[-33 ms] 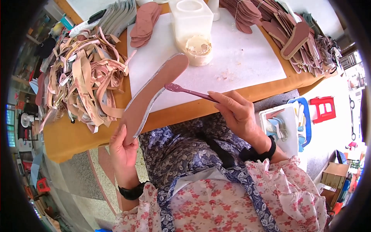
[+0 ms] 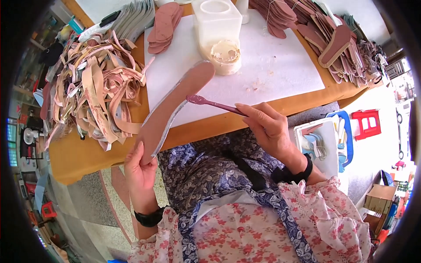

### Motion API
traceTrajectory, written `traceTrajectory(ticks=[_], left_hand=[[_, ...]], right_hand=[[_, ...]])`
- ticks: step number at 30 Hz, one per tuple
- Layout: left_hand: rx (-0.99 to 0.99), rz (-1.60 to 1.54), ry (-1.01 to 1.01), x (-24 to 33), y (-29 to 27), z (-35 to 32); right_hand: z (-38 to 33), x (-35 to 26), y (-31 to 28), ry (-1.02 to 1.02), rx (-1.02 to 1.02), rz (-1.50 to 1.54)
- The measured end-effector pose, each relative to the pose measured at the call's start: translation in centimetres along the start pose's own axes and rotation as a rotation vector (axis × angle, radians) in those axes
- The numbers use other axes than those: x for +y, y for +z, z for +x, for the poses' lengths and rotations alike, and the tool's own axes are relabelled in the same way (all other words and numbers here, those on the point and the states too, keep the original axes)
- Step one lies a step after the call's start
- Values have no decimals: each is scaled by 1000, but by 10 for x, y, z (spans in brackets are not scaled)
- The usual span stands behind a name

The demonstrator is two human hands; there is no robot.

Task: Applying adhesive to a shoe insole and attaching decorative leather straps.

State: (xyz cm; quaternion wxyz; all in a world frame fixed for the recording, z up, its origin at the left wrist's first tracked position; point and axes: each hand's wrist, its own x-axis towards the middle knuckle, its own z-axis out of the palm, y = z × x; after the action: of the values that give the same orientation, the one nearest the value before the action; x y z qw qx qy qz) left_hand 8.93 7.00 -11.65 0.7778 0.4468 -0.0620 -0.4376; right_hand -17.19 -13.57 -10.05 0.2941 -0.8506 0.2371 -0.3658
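My left hand (image 2: 141, 168) is closed on the near end of a long, curved reddish-brown shoe insole (image 2: 169, 103). Grey-white shows along its edges, and it slants up over the table's front edge. Between the fingers of my right hand (image 2: 269, 129) is a slim maroon stick shaped like a toothbrush (image 2: 219, 105). Its flattened, pale-specked tip comes right up to the insole's right edge; whether they touch I cannot tell. Beyond the insole stands a translucent white plastic container (image 2: 218, 24), with a round opening low at its front crusted in cream-coloured residue (image 2: 226, 52).
Left on the table (image 2: 96, 153) lies a heap of pink and tan strips (image 2: 98, 83). Stacked insoles (image 2: 164, 28) stand behind, with more bundles (image 2: 335, 48) at the right. A white sheet (image 2: 280, 65) carries crumbs. A white bin (image 2: 322, 144) and red stool (image 2: 367, 124) are at right.
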Motion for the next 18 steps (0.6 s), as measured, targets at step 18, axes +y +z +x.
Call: traceTrajectory(ticks=[18], left_hand=[[89,33,-94,1,-8,-6]], right_hand=[[11,26,-25,133,79,51]])
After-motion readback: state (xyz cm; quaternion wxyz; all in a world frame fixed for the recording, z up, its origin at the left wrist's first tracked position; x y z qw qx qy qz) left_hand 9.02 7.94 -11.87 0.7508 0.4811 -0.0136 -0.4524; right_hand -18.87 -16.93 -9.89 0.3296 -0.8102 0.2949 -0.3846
